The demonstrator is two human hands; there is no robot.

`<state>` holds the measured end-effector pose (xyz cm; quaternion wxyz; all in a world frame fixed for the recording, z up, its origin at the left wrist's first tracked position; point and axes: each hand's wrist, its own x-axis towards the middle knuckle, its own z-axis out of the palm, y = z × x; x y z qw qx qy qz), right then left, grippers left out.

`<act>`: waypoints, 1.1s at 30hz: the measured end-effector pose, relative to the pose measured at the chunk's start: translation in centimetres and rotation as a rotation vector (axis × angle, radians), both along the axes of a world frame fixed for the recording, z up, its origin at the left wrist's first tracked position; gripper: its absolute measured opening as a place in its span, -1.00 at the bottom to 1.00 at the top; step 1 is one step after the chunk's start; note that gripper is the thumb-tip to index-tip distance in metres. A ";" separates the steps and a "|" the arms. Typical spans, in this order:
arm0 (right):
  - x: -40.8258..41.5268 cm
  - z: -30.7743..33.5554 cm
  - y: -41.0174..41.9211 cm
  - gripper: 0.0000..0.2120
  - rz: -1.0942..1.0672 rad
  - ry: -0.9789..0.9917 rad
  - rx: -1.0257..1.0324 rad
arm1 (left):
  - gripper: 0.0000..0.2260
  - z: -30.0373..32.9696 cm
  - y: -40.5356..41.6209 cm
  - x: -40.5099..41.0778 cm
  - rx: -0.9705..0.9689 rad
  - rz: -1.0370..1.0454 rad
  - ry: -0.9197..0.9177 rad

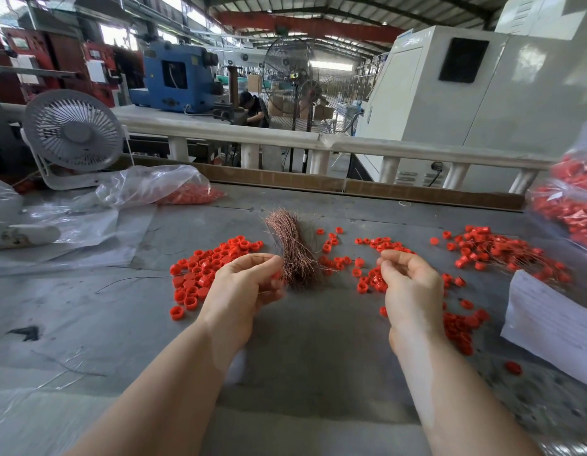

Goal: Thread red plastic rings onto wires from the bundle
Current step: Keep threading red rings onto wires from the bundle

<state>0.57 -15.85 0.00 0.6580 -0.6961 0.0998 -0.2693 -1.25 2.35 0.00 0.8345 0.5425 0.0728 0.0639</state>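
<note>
Head view: I judge 1 wire should be drawn clear of the bundle at mid-table before I offer it a ring. My left hand has its fingers curled beside the bundle, seemingly pinching a ring; my right hand hovers loosely curled over the loose red rings, gripping nothing I can see.
</note>
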 end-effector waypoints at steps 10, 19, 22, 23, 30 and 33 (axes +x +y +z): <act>-0.1 0.0 0.2 -0.86 0.003 0.006 -0.001 | -0.95 0.2 0.1 -0.2 -0.014 -0.006 0.006; 0.1 -0.1 0.2 -0.81 0.015 0.008 0.000 | -0.87 0.9 1.1 0.2 -0.320 0.286 -0.061; 0.1 -0.2 0.2 -0.80 0.029 0.006 -0.013 | -0.86 1.2 2.3 0.3 -0.628 0.399 -0.027; 0.1 -0.2 0.2 -0.79 0.039 0.006 -0.020 | -0.86 1.3 2.6 0.3 -0.719 0.416 -0.025; -0.6 -0.1 1.1 -0.82 0.200 0.010 -0.310 | -0.86 1.2 2.2 0.3 -0.667 0.338 0.003; -1.1 -0.1 1.7 -0.81 0.235 0.001 -0.558 | -0.86 0.7 1.3 0.2 -0.377 0.246 -0.044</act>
